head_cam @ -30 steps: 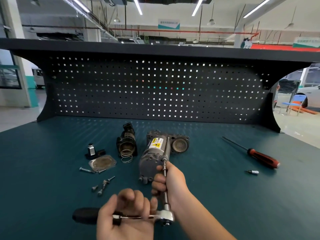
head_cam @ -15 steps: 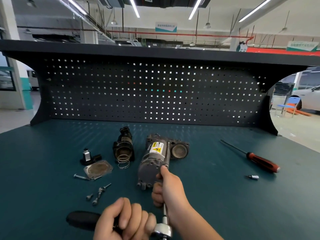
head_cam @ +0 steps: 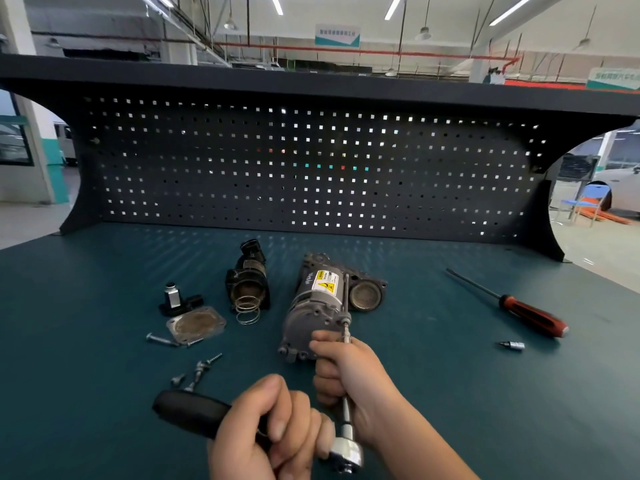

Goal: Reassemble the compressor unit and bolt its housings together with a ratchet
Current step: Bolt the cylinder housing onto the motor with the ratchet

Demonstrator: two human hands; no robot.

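The grey compressor body with a yellow warning label lies mid-bench, a round housing at its right. A long bolt runs along its side. My right hand grips the ratchet's extension bar, whose tip meets the bolt head at the compressor's near end. My left hand grips the ratchet by its black handle, which points left.
Left of the compressor lie a black housing with a spring, a small valve part, a square cover plate and several loose bolts. A red-handled screwdriver and a socket bit lie at the right. A pegboard closes the back.
The ratchet handle has swung in my left hand, and the view has tilted and shifted slightly. My right hand stays on the extension bar at the bolt.
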